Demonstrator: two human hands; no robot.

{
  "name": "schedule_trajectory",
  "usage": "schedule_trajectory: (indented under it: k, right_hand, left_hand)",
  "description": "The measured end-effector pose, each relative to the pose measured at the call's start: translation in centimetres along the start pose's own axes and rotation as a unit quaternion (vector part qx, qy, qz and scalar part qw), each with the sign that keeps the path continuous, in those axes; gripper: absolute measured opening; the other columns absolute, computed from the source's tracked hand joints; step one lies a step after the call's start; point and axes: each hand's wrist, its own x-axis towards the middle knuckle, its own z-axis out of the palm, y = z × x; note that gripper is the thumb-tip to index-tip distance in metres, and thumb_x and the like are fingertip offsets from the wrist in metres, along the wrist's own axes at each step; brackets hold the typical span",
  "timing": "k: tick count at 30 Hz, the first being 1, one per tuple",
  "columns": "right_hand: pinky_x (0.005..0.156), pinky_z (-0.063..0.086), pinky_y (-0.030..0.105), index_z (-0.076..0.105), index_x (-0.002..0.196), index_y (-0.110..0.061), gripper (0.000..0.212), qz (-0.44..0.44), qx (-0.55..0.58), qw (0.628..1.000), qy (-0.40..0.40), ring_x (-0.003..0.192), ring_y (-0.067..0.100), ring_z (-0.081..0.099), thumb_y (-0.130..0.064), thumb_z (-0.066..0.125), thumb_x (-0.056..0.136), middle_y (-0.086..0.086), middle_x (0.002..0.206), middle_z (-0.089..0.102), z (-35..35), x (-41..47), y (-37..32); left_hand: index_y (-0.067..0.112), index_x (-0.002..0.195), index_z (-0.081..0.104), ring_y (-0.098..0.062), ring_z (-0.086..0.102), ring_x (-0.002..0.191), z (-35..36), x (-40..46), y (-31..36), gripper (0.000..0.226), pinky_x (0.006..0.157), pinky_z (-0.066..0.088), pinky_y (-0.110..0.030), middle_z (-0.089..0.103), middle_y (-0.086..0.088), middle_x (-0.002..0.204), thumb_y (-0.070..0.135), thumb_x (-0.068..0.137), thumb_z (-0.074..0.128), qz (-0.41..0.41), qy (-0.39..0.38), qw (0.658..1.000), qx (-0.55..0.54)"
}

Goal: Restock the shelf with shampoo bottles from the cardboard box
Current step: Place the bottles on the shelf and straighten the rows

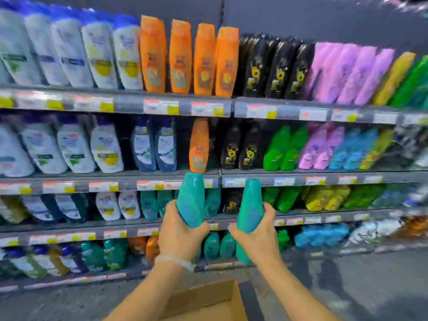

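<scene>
Presently I have one teal shampoo bottle in each hand, both raised in front of the shelf [222, 224] and above the cardboard box [208, 300], which sits low in the view between my forearms. My left hand [179, 235] is wrapped around the lower body of the left teal bottle [191, 200], thumb on one side and fingers curled around the other; my right hand [257, 232] grips the right teal bottle [250, 205] the same way, near its base. Each bottle stands with its long axis close to vertical and its narrow end pointing up, the left one tilted slightly to the right; the view is too blurred for me to tell cap from base. I judge the bottles to be rigid moulded plastic, moderately heavy if full, with a smooth glossy skin that could slip under a loose grip. The wide lower body is the correct grip zone, since it fills the palm and keeps the weight low. Matching teal bottles [212, 201] stand on the shelf tier directly behind my hands, so I judge that row to be the likely destination.
</scene>
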Motion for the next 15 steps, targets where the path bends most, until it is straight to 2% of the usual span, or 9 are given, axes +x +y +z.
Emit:
schedule_trajectory:
  k: [2, 4, 6, 9, 15]
  right_hand:
    - [0.072, 0.037, 0.024, 0.027, 0.134, -0.015, 0.091, -0.002, -0.007, 1.0, 0.027, 0.096, 0.019, 0.054, -0.029, 0.082, 0.064, 0.001, 0.113, 0.052, -3.5, -0.2, -0.7]
    - [0.076, 0.041, 0.027, 0.03, 0.131, -0.013, 0.086, -0.005, -0.009, 0.998, 0.06, 0.103, 0.023, 0.055, -0.028, 0.082, 0.064, 0.002, 0.114, 0.053, -7.0, -0.4, -0.9]
    - [0.079, 0.044, 0.028, 0.032, 0.127, -0.013, 0.082, -0.009, -0.011, 0.995, 0.1, 0.104, 0.024, 0.056, -0.029, 0.081, 0.064, 0.0, 0.109, 0.05, -10.9, -0.5, -0.9]
    - [0.072, 0.038, 0.026, 0.033, 0.122, -0.014, 0.076, -0.002, -0.019, 0.99, 0.14, 0.097, 0.021, 0.054, -0.03, 0.08, 0.064, -0.003, 0.103, 0.047, -16.9, -0.5, -0.2]
    - [0.081, 0.048, 0.033, 0.033, 0.124, -0.015, 0.081, 0.003, 0.0, 0.98, 0.2, 0.097, 0.022, 0.056, -0.027, 0.082, 0.062, 0.002, 0.107, 0.052, -30.0, -0.2, 4.5]
  left_hand:
    - [0.027, 0.097, 0.036, -0.025, 0.059, 0.084, 0.9, -0.6, 2.9, 0.054, 0.067, 0.045, -0.032, 0.058, 0.0, 0.092, 0.022, 0.063, 0.077, 0.034, -0.016, 0.999, -0.006]
    - [0.027, 0.099, 0.037, -0.026, 0.061, 0.087, 2.5, -1.5, 5.7, 0.054, 0.07, 0.047, -0.032, 0.061, -0.003, 0.097, 0.024, 0.062, 0.078, 0.064, -0.034, 0.997, -0.017]
    - [0.027, 0.097, 0.037, -0.025, 0.059, 0.084, 4.5, -2.9, 8.8, 0.053, 0.069, 0.045, -0.032, 0.058, 0.0, 0.093, 0.025, 0.063, 0.078, 0.101, -0.048, 0.994, -0.022]
    - [0.029, 0.098, 0.034, -0.023, 0.056, 0.082, 8.3, -5.5, 13.2, 0.055, 0.067, 0.042, -0.029, 0.054, 0.004, 0.09, 0.025, 0.066, 0.078, 0.14, -0.085, 0.986, -0.034]
    - [0.03, 0.097, 0.035, -0.021, 0.056, 0.08, 18.7, -11.9, 20.8, 0.053, 0.066, 0.04, -0.028, 0.055, 0.005, 0.089, 0.025, 0.065, 0.077, 0.196, -0.128, 0.97, -0.065]
